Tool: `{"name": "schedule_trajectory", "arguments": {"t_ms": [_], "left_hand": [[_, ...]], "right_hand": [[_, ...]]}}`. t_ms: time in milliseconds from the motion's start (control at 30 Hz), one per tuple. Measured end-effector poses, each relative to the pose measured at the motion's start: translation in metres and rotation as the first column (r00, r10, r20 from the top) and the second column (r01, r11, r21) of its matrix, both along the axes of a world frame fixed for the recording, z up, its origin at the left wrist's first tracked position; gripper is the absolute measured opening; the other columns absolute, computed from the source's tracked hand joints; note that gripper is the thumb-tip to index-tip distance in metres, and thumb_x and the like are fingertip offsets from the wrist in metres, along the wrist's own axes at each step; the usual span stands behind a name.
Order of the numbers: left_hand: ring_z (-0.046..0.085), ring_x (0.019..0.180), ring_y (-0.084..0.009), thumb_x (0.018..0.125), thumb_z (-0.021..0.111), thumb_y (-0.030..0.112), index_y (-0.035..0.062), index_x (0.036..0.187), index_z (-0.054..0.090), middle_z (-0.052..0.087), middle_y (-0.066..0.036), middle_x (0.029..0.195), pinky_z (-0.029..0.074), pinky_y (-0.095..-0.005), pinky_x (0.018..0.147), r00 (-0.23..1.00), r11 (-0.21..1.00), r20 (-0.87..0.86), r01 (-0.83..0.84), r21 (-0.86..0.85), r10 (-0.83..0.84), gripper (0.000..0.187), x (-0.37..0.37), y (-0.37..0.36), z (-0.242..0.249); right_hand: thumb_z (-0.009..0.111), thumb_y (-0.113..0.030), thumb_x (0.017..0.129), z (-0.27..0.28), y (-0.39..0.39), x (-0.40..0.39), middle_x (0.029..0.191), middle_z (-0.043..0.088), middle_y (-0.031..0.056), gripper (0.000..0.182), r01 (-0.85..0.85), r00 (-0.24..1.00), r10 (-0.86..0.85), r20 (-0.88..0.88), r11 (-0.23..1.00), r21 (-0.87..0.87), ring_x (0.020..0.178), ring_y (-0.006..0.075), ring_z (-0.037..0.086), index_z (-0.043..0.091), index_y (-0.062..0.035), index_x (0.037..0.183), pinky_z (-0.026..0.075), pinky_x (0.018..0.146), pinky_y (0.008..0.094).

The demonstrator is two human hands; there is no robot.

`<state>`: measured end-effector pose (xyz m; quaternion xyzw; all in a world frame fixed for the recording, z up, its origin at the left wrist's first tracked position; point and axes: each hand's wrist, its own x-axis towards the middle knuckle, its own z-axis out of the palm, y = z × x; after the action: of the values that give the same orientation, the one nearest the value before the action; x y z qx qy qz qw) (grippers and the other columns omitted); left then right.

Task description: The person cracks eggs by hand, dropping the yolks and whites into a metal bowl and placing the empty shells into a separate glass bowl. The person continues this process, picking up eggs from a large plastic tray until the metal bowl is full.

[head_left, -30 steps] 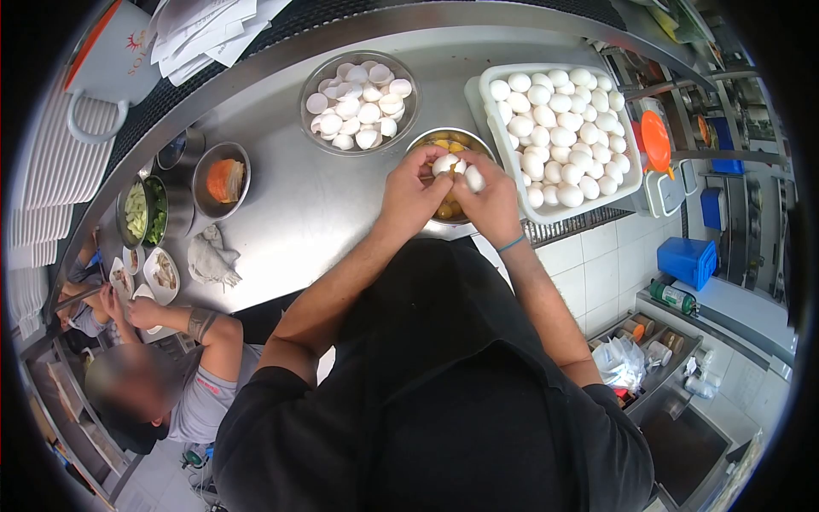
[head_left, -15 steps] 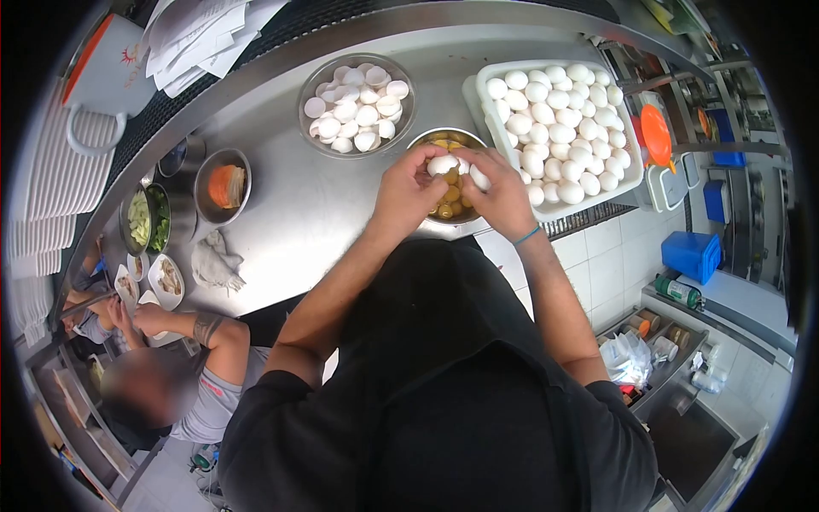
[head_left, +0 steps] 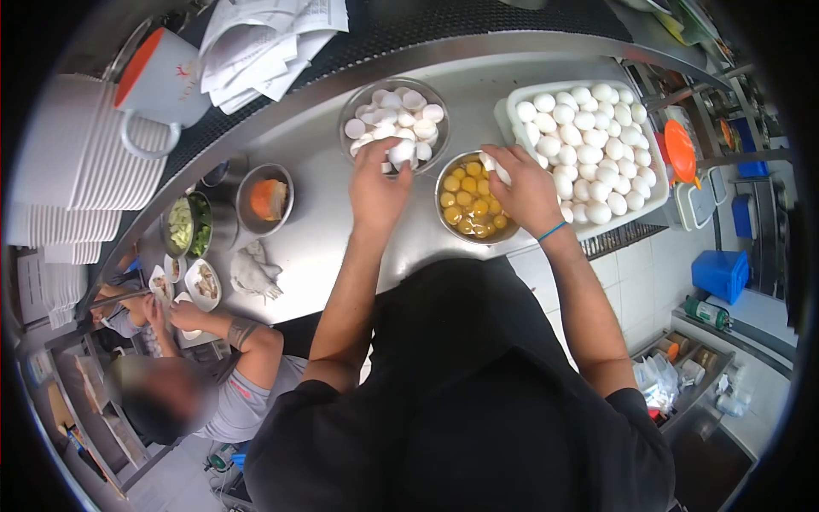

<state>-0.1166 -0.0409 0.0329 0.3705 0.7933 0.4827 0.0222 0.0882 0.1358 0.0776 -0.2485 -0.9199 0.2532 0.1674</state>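
My left hand (head_left: 380, 189) is at the near rim of the bowl of eggshells (head_left: 398, 117), its fingers around a white eggshell (head_left: 402, 154). Over the right part of a metal bowl of cracked eggs (head_left: 468, 198) is my right hand (head_left: 522, 188), holding another white shell (head_left: 496, 168). Many yellow yolks show in that bowl. Just to the right, a white tray (head_left: 509, 130) is full of whole white eggs (head_left: 589, 154).
A grey cloth (head_left: 255, 270), a bowl with orange food (head_left: 267, 200) and pans of greens (head_left: 199, 224) lie to the left. A co-worker (head_left: 247, 375) handles small dishes at lower left. Stacked plates (head_left: 77, 162) and a mug (head_left: 164, 83) stand on the shelf.
My hands have parted above the yolk bowl. The left one has moved away to the shell bowl with a shell, while the right one stays by the yolks. The view has shifted.
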Motion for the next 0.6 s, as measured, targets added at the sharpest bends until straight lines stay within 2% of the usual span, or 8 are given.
{"name": "schedule_trajectory", "arguments": {"t_ms": [100, 133, 233, 300, 333, 433, 533, 600], "left_hand": [[0.073, 0.103, -0.033, 0.088, 0.083, 0.009, 0.0092, 0.127, 0.073, 0.072, -0.014, 0.123, 0.059, -0.0423, 0.092, 0.992, 0.992, 0.012, -0.128, 0.013, 0.128, 0.04, -0.031, -0.002, -0.001], [0.074, 0.103, -0.0321, 0.089, 0.084, 0.01, 0.0077, 0.129, 0.072, 0.072, -0.014, 0.121, 0.06, -0.0415, 0.091, 0.989, 0.99, -0.03, -0.144, 0.001, 0.144, 0.042, -0.041, -0.003, -0.001], [0.074, 0.108, -0.0362, 0.091, 0.083, 0.012, 0.0047, 0.133, 0.071, 0.073, -0.018, 0.125, 0.06, -0.0441, 0.097, 0.987, 0.987, -0.056, -0.154, -0.038, 0.152, 0.045, -0.059, 0.004, -0.007], [0.073, 0.114, -0.0392, 0.092, 0.081, 0.013, 0.0032, 0.135, 0.071, 0.073, -0.019, 0.129, 0.058, -0.0467, 0.101, 0.981, 0.983, -0.164, -0.125, -0.135, 0.103, 0.046, -0.069, 0.0, -0.033], [0.073, 0.116, -0.0407, 0.092, 0.08, 0.014, 0.0025, 0.136, 0.071, 0.073, -0.02, 0.132, 0.057, -0.048, 0.103, 0.976, 0.98, -0.21, -0.095, -0.175, 0.057, 0.046, -0.072, 0.005, -0.042], [0.069, 0.125, -0.0427, 0.092, 0.078, 0.014, 0.002, 0.136, 0.071, 0.072, -0.022, 0.136, 0.054, -0.0501, 0.108, 0.987, 0.996, -0.163, -0.025, -0.089, 0.01, 0.046, -0.061, 0.006, -0.04], [0.067, 0.128, -0.0421, 0.091, 0.078, 0.012, 0.0025, 0.135, 0.072, 0.071, -0.022, 0.136, 0.052, -0.0509, 0.11, 0.977, 1.0, -0.214, 0.011, -0.005, -0.012, 0.045, -0.033, 0.02, -0.018], [0.065, 0.128, -0.0417, 0.092, 0.077, 0.011, 0.003, 0.133, 0.072, 0.07, -0.02, 0.135, 0.049, -0.0517, 0.113, 0.973, 0.996, -0.223, 0.076, 0.053, -0.062, 0.043, -0.013, 0.04, -0.007]], "right_hand": [[0.071, -0.016, 0.095, 0.0, -0.001, -0.039, 0.119, 0.073, 0.0129, 0.043, -0.045, 0.996, 0.047, -0.081, 0.999, 0.024, 0.108, 0.0374, 0.072, 0.071, -0.016, 0.137, 0.061, 0.091, 0.0496], [0.072, -0.018, 0.095, 0.012, -0.005, -0.054, 0.123, 0.073, 0.0151, 0.047, -0.033, 0.999, 0.033, -0.025, 0.999, -0.009, 0.11, 0.0387, 0.072, 0.069, -0.0151, 0.141, 0.06, 0.093, 0.0505], [0.073, -0.02, 0.095, 0.0, -0.006, -0.098, 0.127, 0.073, 0.0173, 0.054, -0.02, 0.995, 0.029, -0.098, 0.996, 0.092, 0.112, 0.0402, 0.072, 0.064, -0.0143, 0.148, 0.06, 0.094, 0.0514], [0.075, -0.022, 0.096, -0.007, -0.002, -0.116, 0.138, 0.07, 0.0242, 0.062, -0.059, 0.994, 0.063, 0.085, 0.997, -0.056, 0.121, 0.045, 0.069, 0.056, -0.0112, 0.155, 0.058, 0.102, 0.0512], [0.075, -0.023, 0.097, -0.014, -0.002, -0.116, 0.136, 0.07, 0.0257, 0.063, -0.069, 0.996, 0.072, 0.047, 0.996, -0.061, 0.121, 0.0458, 0.069, 0.055, -0.0096, 0.155, 0.058, 0.103, 0.0518], [0.074, -0.026, 0.099, -0.028, -0.01, -0.093, 0.133, 0.07, 0.0287, 0.063, -0.024, 0.999, 0.021, -0.027, 0.995, -0.094, 0.121, 0.0467, 0.069, 0.053, -0.0075, 0.156, 0.057, 0.102, 0.0536], [0.074, -0.029, 0.101, -0.02, -0.017, -0.045, 0.129, 0.071, 0.0288, 0.062, 0.069, 0.982, -0.112, -0.152, 0.963, -0.26, 0.119, 0.0475, 0.069, 0.052, -0.0075, 0.154, 0.056, 0.1, 0.0536], [0.072, -0.029, 0.102, -0.012, -0.018, -0.012, 0.121, 0.071, 0.0292, 0.057, 0.173, 0.959, -0.231, -0.164, 0.936, -0.306, 0.114, 0.0479, 0.07, 0.051, -0.0051, 0.149, 0.056, 0.099, 0.0529]]}}
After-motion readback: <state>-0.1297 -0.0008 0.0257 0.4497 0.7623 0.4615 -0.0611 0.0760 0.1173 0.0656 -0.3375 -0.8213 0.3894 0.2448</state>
